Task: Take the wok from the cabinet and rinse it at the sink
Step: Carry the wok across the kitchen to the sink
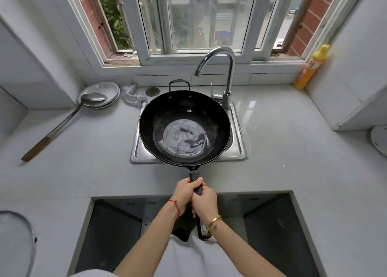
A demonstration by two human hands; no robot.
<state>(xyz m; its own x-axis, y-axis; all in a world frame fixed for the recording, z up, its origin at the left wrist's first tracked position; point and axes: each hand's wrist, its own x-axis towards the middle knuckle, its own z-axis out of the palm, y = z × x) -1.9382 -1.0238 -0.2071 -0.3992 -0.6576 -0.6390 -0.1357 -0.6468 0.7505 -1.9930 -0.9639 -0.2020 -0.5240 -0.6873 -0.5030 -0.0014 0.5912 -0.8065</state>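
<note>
Two hands on one handle: wok over the sink, rinse under way.

Both my hands are wrapped round the wok's long black handle (196, 185), my left hand (185, 194) nearer the pan and my right hand (204, 202) just behind it, each grip clamped tight on it. From there the wok (185, 128) reaches out level over the sink (237, 151), covering most of the basin, with a shallow pool of water swirling in its bottom. I judge the fetching from the cabinet done and the rinsing partly done; tipping the water out is left. No stream shows at the faucet (219, 67) spout, so I cannot tell whether it runs. Sink bowl and drain are hidden under the pan, and the handle's tail is lost between my wrists. On the table to the left lies a ladle (62, 121) against stacked plates (100, 94).
</note>
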